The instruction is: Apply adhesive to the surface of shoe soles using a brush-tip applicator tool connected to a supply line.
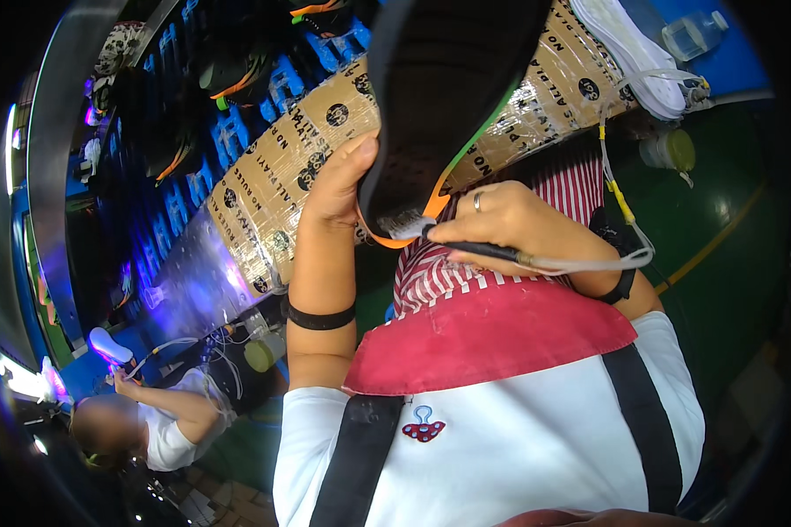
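Observation:
My left hand (343, 183) is closed round the side of a large black shoe sole (453, 97) with an orange and green rim. The sole is tilted up close before me, and its upper end runs out of the picture. In my right hand (505, 220), which wears a ring, is a brush with a black handle (479, 249). Its pale bristles (402, 225) touch the inside of the sole at its near end. From the handle's back end a clear tube (589, 263) runs to the right and loops upward.
A bench covered with taped printed cardboard (264, 189) crosses before me. Beyond it, blue racks (228, 136) carry dark orange-edged soles. At right are a white sole (637, 61), a plastic bottle (694, 37) and a yellowish-lidded container (677, 149). A co-worker (180, 422) holds a pale sole (110, 345) at lower left.

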### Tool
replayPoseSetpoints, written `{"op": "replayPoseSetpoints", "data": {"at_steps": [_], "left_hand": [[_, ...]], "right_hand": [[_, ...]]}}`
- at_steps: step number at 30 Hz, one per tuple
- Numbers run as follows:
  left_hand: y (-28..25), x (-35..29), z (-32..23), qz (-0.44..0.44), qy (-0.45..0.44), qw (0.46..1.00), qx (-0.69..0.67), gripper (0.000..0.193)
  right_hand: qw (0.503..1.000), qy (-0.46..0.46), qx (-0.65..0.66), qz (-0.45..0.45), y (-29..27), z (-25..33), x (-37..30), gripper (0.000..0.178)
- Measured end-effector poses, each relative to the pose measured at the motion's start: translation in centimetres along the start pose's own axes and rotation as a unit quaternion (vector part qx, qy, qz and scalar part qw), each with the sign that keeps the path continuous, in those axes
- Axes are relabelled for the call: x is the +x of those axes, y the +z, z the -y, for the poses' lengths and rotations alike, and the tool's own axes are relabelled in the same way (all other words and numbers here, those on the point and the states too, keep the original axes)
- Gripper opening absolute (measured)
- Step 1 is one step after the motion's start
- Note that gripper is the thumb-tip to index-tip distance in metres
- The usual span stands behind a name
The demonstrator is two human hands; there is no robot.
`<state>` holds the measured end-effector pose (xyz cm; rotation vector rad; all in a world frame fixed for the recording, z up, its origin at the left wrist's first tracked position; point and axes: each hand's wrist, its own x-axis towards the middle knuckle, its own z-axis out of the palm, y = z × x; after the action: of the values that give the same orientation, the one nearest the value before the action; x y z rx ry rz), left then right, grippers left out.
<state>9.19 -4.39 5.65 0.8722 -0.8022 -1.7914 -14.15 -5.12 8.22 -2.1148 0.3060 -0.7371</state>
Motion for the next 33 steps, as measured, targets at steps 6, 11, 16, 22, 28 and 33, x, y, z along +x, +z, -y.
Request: {"op": "replayPoseSetpoints", "data": {"at_steps": [6, 11, 16, 22, 28, 33], "left_hand": [[0.2, 0.4, -1.0, -0.003, -0.065, 0.998, 0.021, 0.046], [1.9, 1.2, -2.4, 0.001, -0.102, 0.99, 0.097, 0.042], [2.0, 0.9, -2.9, 0.03, -0.17, 0.969, 0.174, 0.04], [1.6, 1.5, -2.6, 0.048, -0.174, 0.96, 0.216, 0.039], [1.2, 0.8, -2.6, 0.023, -0.17, 0.958, 0.228, 0.039], [0.4, 0.8, -1.6, -0.044, -0.169, 0.981, 0.09, 0.039]], "right_hand": [[0.99, -0.051, 0.123, 0.042, -1.3, 0.3, 0.3, 0.022], [1.0, 0.001, 0.001, -0.016, 0.4, -0.6, -0.2, 0.02], [0.996, -0.028, 0.06, 0.06, -0.9, -0.4, -0.6, 0.019], [1.0, 0.006, 0.013, -0.011, 0.2, -0.5, -0.4, 0.019], [0.995, 0.032, 0.092, 0.029, -0.9, 0.2, -0.5, 0.019], [0.999, -0.002, 0.02, 0.04, -0.7, -0.4, -0.7, 0.021]]}}
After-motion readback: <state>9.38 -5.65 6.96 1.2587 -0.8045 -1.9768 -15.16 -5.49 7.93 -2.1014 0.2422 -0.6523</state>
